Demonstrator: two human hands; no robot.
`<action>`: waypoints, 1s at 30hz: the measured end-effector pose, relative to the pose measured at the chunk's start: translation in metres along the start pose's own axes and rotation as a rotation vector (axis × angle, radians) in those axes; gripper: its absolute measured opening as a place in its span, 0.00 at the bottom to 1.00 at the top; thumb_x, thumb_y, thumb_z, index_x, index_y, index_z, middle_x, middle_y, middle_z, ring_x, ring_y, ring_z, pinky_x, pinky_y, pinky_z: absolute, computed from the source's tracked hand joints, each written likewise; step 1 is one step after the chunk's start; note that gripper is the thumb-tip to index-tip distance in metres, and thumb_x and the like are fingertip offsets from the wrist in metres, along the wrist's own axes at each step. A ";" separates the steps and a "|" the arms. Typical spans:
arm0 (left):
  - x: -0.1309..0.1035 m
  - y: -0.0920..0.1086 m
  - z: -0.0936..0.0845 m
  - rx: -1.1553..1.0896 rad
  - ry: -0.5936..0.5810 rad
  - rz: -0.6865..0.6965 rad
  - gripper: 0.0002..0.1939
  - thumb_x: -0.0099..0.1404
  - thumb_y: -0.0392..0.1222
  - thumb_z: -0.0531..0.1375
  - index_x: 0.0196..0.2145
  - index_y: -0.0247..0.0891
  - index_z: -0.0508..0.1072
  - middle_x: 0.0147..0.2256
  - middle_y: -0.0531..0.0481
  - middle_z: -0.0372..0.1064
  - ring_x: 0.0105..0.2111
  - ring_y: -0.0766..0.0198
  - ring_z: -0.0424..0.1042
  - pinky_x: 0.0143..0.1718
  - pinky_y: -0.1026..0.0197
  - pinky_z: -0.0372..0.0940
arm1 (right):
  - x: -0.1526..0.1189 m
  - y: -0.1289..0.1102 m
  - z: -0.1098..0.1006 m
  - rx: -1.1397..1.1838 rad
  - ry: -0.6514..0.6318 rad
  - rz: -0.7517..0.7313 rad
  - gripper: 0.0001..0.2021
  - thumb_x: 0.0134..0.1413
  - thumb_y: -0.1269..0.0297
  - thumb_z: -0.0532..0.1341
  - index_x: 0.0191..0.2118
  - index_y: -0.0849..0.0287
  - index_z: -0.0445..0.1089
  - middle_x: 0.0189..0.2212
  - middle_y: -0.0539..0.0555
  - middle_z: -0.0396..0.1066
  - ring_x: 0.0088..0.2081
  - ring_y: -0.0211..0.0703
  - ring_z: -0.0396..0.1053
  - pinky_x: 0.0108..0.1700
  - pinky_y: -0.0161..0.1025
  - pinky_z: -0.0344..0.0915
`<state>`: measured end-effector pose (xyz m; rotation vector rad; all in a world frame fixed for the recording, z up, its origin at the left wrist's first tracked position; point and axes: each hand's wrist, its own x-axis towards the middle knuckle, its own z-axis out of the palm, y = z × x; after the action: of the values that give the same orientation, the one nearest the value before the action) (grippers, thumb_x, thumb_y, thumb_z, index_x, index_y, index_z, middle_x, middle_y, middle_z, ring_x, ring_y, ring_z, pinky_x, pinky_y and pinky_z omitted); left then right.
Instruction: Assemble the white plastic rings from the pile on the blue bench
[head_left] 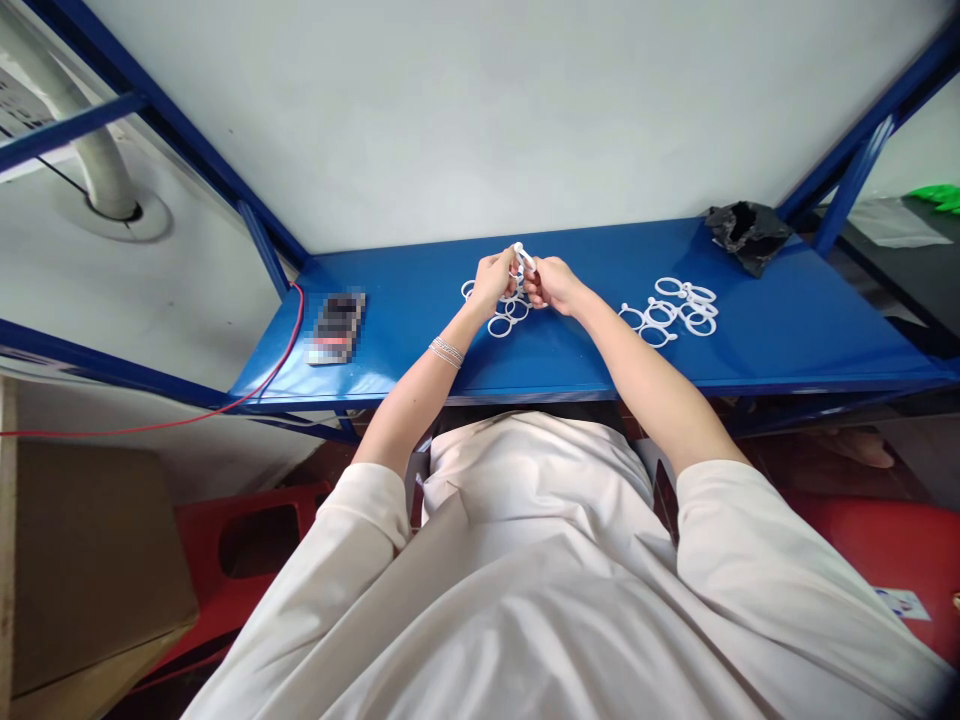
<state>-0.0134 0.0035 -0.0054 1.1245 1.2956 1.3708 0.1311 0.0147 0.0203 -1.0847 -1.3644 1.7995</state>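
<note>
Both hands meet above the middle of a blue table (420,290). Between them a white plastic ring (527,259) with a small knob is held up and tilted. My left hand (495,277) pinches it near the knob, fingers closed. My right hand (553,284) is closed at the ring's lower right side, its fingertips partly hidden. Below the hands lie several more white rings (501,327), partly covered by the left hand. To the right, a loose cluster of similar white rings (660,313) with small knobs lies flat on the table.
A crumpled black plastic bag (748,236) sits at the table's back right. Toward the left lies a blurred-out phone-like object (337,328), beside a red cable (294,340). Blue frame posts (262,245) flank the table. Red chairs (247,540) and a cardboard box (94,570) stand below.
</note>
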 end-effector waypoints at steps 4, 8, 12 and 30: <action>-0.002 0.002 0.001 0.011 0.023 0.012 0.26 0.79 0.60 0.64 0.29 0.42 0.64 0.23 0.53 0.57 0.23 0.66 0.64 0.26 0.61 0.58 | -0.001 -0.001 0.000 0.006 -0.008 0.006 0.18 0.76 0.62 0.58 0.31 0.51 0.54 0.16 0.46 0.59 0.15 0.36 0.53 0.17 0.33 0.50; -0.003 0.003 0.001 -0.017 0.037 0.049 0.23 0.77 0.60 0.67 0.34 0.41 0.68 0.28 0.53 0.61 0.24 0.68 0.66 0.28 0.60 0.61 | -0.002 -0.003 0.000 0.047 -0.016 0.011 0.17 0.75 0.66 0.54 0.30 0.51 0.55 0.16 0.46 0.59 0.15 0.35 0.52 0.17 0.33 0.49; -0.002 0.004 0.001 -0.074 0.005 0.136 0.22 0.75 0.63 0.69 0.41 0.41 0.74 0.32 0.53 0.65 0.24 0.68 0.70 0.29 0.61 0.63 | -0.001 -0.005 -0.001 0.121 -0.041 0.026 0.17 0.73 0.65 0.56 0.29 0.51 0.54 0.16 0.45 0.57 0.15 0.35 0.49 0.17 0.33 0.48; 0.003 -0.006 0.001 0.015 -0.060 0.201 0.29 0.73 0.72 0.67 0.35 0.43 0.72 0.21 0.57 0.58 0.20 0.67 0.66 0.21 0.63 0.61 | 0.019 0.007 -0.012 0.042 0.181 -0.321 0.29 0.65 0.33 0.72 0.33 0.53 0.66 0.25 0.48 0.65 0.22 0.38 0.65 0.20 0.35 0.59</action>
<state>-0.0128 0.0071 -0.0109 1.3248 1.1774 1.4627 0.1327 0.0342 0.0072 -0.9218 -1.3022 1.4556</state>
